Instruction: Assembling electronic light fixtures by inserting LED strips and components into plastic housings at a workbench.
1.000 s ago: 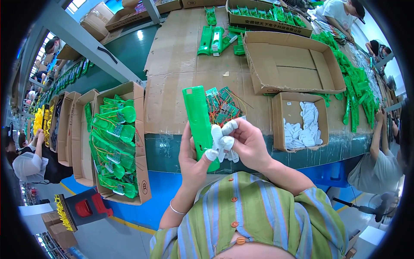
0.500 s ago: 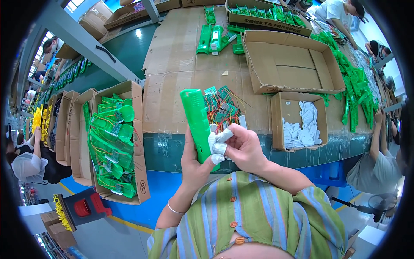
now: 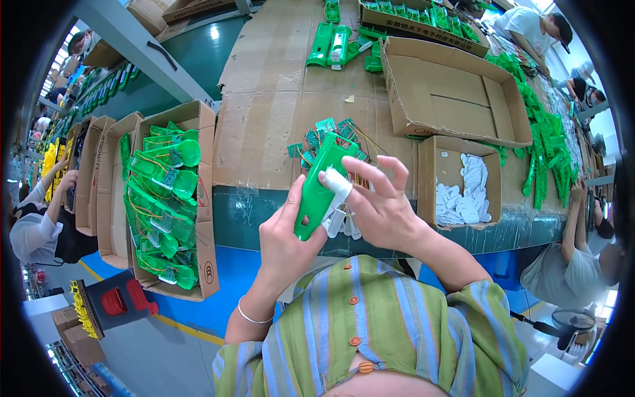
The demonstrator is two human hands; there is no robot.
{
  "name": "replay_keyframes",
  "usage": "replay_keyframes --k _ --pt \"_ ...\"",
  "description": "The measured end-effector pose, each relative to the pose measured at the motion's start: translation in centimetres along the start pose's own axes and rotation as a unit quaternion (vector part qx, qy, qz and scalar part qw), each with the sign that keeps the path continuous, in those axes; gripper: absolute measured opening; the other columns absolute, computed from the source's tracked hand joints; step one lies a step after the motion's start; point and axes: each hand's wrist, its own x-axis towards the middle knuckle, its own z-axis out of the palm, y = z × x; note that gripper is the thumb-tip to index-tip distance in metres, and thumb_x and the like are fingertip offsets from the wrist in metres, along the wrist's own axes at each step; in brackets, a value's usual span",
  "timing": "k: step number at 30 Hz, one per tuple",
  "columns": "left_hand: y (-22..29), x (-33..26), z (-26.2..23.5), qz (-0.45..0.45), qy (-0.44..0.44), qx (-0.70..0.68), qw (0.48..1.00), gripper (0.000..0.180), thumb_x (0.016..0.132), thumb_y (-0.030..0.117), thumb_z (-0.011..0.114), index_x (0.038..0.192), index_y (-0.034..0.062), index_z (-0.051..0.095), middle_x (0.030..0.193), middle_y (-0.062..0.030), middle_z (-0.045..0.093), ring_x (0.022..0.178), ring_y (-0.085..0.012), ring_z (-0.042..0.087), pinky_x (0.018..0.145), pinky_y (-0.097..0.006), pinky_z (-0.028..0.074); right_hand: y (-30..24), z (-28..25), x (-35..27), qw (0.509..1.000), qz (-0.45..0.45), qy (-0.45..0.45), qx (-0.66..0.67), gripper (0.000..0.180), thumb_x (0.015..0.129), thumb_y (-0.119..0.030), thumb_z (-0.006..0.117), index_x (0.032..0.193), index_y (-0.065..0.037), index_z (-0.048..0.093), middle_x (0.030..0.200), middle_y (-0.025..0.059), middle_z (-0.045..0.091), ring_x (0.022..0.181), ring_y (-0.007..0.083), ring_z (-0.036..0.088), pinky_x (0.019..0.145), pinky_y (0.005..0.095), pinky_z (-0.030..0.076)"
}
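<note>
Far to the left of my grip, the cardboard box (image 3: 173, 198) is well filled with finished green pieces, so much looks done. My left hand (image 3: 286, 235) is clenched around the lower end of a long green plastic housing (image 3: 319, 185), holding it tilted above the bench edge. My right hand (image 3: 383, 208) presses a small white part (image 3: 337, 184) against its side, spare white pieces tucked under my fingers. Behind my grip lie green circuit boards (image 3: 327, 135); further right, a small box (image 3: 463, 192) of white parts shows plenty left.
</note>
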Motion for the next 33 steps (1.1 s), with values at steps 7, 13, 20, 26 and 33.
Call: replay_keyframes --k 7,13,20,26,33 --pt "-0.6 0.2 0.0 -0.022 0.003 0.010 1.000 0.070 0.063 0.004 0.063 0.129 -0.0006 0.039 0.082 -0.0148 0.060 0.064 -0.0213 0.059 0.062 -0.031 0.049 0.3 0.0 0.1 0.984 0.153 0.070 0.064 0.039 0.067 -0.002 0.057 0.105 -0.003 0.060 0.098 0.0096 0.058 0.111 0.0248 0.044 0.093 0.0406 0.029" --pt "-0.8 0.5 0.2 -0.020 0.035 0.008 0.999 0.069 0.062 0.004 0.062 0.128 0.0001 0.041 0.081 -0.0142 0.059 0.063 -0.0201 0.058 0.061 -0.031 0.049 0.8 0.5 0.1 0.972 0.111 0.124 0.168 0.040 0.069 0.005 0.057 0.109 0.001 0.053 0.097 0.0140 0.059 0.090 0.0294 0.055 0.077 0.0336 0.046" --pt "-4.4 0.1 -1.6 -0.167 0.098 -0.415 0.889 0.054 0.075 0.014 0.059 0.122 -0.0075 0.043 0.085 -0.0066 0.054 0.078 -0.0148 0.054 0.074 -0.029 0.045 4.0 1.3 0.1 0.943 0.247 0.079 0.209 0.017 0.071 0.003 0.059 0.088 -0.001 0.060 0.077 0.0110 0.057 0.064 0.0217 0.056 0.058 0.0285 0.046" --pt "-6.2 -0.4 -0.3 -0.154 0.031 -0.533 0.832 0.064 0.079 0.027 0.059 0.123 -0.0125 0.036 0.085 -0.0084 0.051 0.075 -0.0154 0.051 0.070 -0.032 0.044 4.4 4.1 0.9 0.974 0.185 -0.024 0.131 0.016 0.068 -0.003 0.063 0.083 -0.005 0.062 0.076 0.0083 0.055 0.073 0.0239 0.056 0.064 0.0347 0.047" --pt "-6.7 -0.6 -1.1 -0.134 0.068 -0.533 0.833 0.059 0.081 0.025 0.057 0.124 -0.0103 0.036 0.089 -0.0084 0.052 0.075 -0.0148 0.051 0.068 -0.031 0.045 4.6 2.8 3.2 0.954 0.145 0.069 0.254 0.018 0.062 0.010 0.062 0.076 0.000 0.055 0.091 0.0098 0.054 0.088 0.0223 0.054 0.074 0.0319 0.046"
